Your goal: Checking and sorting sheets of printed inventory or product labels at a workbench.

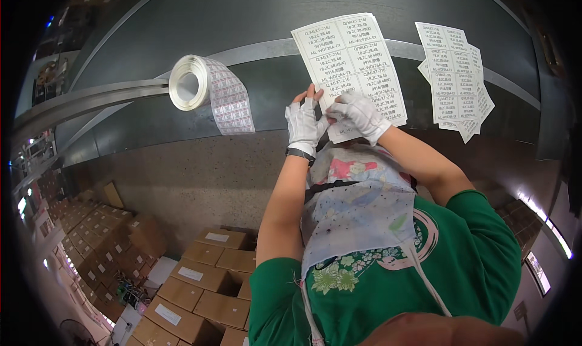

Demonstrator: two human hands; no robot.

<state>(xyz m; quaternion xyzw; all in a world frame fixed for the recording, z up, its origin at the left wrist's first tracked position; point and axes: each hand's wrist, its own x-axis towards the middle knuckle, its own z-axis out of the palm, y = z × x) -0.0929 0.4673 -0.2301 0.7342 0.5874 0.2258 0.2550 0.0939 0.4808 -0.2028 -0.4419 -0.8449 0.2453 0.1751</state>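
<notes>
A stack of white label sheets (348,46), printed in black and split into boxes, lies slightly tilted at the near edge of the dark bench. My left hand (303,123), in a white glove with bare fingertips, grips the stack's left edge, its thumb toward my other hand. Over the lower part of the sheets is my right hand (362,114), gloved the same way. Its fingers are bent and pinched together at the sheet's lower left, close to the left thumb. Whether a single label is between those fingertips is hidden.
A roll of small pink-and-white labels (189,83) stands at the left, its strip hanging toward the bench edge. Further label sheets (451,79) lie fanned at the right. A metal rail (91,97) runs at left. Stacked cardboard boxes (200,273) fill the floor at lower left.
</notes>
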